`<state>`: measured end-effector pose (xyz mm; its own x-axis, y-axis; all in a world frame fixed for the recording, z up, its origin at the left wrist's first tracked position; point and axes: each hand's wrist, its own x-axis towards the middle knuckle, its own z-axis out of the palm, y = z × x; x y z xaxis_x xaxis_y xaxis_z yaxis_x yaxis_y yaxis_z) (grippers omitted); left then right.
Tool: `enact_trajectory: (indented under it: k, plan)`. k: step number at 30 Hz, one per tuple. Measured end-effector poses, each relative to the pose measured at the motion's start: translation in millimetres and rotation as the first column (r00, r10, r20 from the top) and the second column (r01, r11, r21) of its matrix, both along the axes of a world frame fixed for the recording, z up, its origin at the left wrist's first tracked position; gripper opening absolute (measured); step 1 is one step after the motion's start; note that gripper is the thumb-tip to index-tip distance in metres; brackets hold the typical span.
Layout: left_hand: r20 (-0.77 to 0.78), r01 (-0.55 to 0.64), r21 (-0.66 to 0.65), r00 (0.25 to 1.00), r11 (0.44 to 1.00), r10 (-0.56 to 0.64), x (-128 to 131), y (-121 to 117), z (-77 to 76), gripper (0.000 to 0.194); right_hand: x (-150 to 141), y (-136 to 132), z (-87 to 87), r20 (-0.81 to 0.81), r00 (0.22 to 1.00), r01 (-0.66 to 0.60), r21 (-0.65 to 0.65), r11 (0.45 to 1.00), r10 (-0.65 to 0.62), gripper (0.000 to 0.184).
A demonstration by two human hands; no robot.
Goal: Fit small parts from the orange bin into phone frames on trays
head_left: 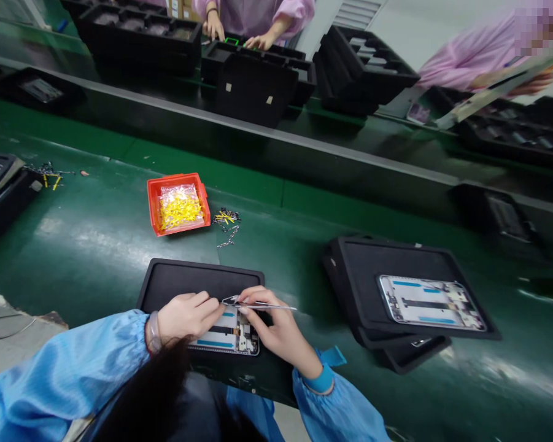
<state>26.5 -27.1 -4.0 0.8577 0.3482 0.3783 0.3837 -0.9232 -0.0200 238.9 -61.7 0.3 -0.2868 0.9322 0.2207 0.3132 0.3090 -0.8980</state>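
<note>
My left hand (184, 316) and my right hand (274, 325) meet above a smartphone frame (225, 334) lying in a black rubber tray (197, 276). My right hand grips slim steel tweezers (267, 305), their points towards a small metal part (231, 301). The fingertips of my left hand sit right beside that part, and I cannot tell if they hold it. My hands hide the upper half of the phone frame. To my right lies another phone frame (430, 301) in a stacked black tray (396, 258).
An orange bin (179, 202) holds a bag of yellow parts, with small loose parts (225, 222) beside it. Black trays (138, 37) stand on a conveyor beyond a metal rail (258, 132). Co-workers in pink sleeves (469, 61) (253, 12) work across it.
</note>
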Motion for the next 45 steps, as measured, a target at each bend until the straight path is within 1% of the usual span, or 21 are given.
enact_trajectory:
  k: [6, 11, 20, 27, 34, 40, 45]
  plan:
    - [0.015, -0.008, -0.016, 1.000, 1.000, 0.008, -0.1, -1.2, 0.4, 0.029, -0.2, -0.8, -3.1, -0.020, 1.000, 0.008, -0.001, 1.000, -0.008, 0.011]
    - [0.012, -0.011, -0.009, 1.000, 1.000, 0.011, 1.0, -1.1, 0.3, 0.027, -0.4, -1.5, -2.5, -0.014, 1.000, 0.008, 0.003, 1.000, -0.008, 0.014]
    - [0.056, -0.034, -0.025, 0.998, 0.999, 0.035, 2.6, -1.6, 3.1, 0.034, 0.0, -0.6, -0.8, -0.019, 1.000, 0.017, -0.022, 1.000, -0.017, 0.015]
    - [-0.005, -0.033, -0.025, 0.999, 0.999, 0.033, 2.3, -2.5, 3.2, 0.028, -0.9, -1.2, 0.8, -0.011, 1.000, 0.022, -0.021, 1.000, -0.022, 0.014]
    - [0.033, -0.050, -0.040, 0.998, 0.998, 0.051, 4.2, -1.7, 9.2, 0.037, -1.8, -1.4, 0.9, -0.002, 1.000, -0.019, -0.016, 1.000, 0.019, 0.014]
    - [0.039, -0.015, -0.009, 0.999, 1.000, 0.015, 0.3, -1.5, 10.7, 0.038, -0.7, -4.5, -0.1, 0.032, 0.998, -0.058, -0.012, 0.998, 0.058, 0.015]
    - [0.004, 0.023, -0.005, 1.000, 1.000, -0.023, -2.3, -1.5, 8.5, 0.033, -2.1, -6.6, -3.0, -0.037, 0.999, -0.010, 0.003, 1.000, 0.010, 0.015]
